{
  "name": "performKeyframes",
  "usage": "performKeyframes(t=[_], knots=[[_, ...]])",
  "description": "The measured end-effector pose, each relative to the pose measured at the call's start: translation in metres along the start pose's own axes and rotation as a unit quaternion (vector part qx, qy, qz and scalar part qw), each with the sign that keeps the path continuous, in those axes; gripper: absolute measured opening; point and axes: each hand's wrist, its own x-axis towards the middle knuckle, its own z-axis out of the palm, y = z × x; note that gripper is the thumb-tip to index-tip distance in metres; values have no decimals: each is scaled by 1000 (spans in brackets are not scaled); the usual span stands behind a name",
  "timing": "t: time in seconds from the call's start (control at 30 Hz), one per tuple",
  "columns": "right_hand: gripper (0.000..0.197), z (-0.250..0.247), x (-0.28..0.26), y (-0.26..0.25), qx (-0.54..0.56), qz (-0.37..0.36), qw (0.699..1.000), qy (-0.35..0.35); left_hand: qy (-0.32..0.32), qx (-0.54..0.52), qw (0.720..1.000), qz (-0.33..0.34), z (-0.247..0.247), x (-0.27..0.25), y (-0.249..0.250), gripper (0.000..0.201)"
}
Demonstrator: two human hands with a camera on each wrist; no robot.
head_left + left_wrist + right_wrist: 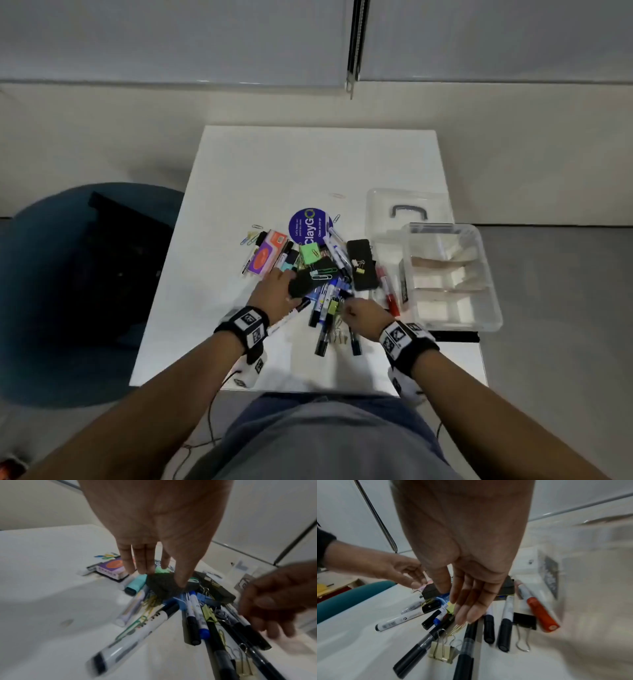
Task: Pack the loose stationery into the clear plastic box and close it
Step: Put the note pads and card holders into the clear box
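While the left hand [277, 291] reaches to 12 o'clock with fingers and thumb curled round a black eraser [161, 586] on the stationery pile [318, 270], the right hand [363, 313] hovers over the markers [488, 627], fingers straight and holding nothing. The clear plastic box [493, 308] sits open at 3 o'clock, overhanging the tabletop [267, 164] edge; bare surface lies toward 12 o'clock.

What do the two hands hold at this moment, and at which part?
The left hand pinches the dark felt eraser at its near end, thumb against fingers. The right hand holds nothing; its straight fingers hang above the markers.
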Motion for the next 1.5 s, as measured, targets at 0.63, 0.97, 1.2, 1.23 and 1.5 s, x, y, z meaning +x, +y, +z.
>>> performKeyframes(t=[0.63, 0.97, 1.2, 1.23, 1.5], knots=[[31, -39, 74, -37, -132, -171, 972, 88, 8, -133, 990, 45, -24, 26, -4, 62], [40, -44, 46, -3, -94, -57, 993, 40, -12, -194, 981, -1, -49, 19, -9, 30], [27, -81, 29, -24, -38, -159, 979, 123, 41, -248, 966, 61, -71, 23, 59, 25], [21, -89, 24, -21, -11, -150, 978, 143, 45, -264, 961, 68, -75, 25, 71, 24], [28, -157, -61, 72, 87, -110, 959, 246, -18, -329, 940, 86, -45, 60, 147, 26]])
